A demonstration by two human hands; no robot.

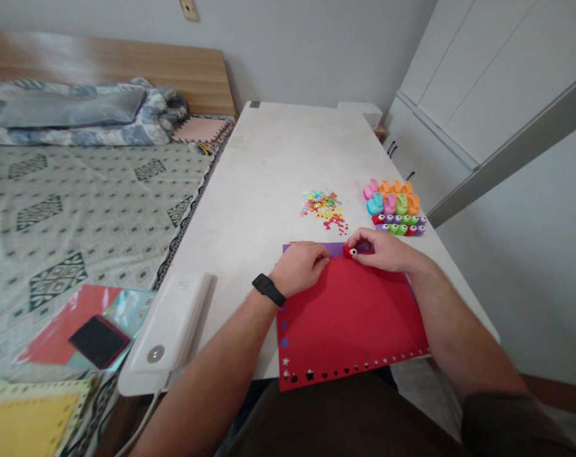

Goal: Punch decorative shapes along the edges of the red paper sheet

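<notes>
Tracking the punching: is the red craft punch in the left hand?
No, the right hand holds the red craft punch, and the left hand rests on the red paper.

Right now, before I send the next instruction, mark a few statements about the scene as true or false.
The right hand holds a red craft punch at the far edge of the red paper sheet: true.
The black smartwatch is on the right wrist: false, it is on the left wrist.
The paper confetti lies on the bed: false, it lies on the white table.
Other craft punches sit clustered on the table beyond the hands: true.
The left hand rests on the red paper sheet: true.
</notes>
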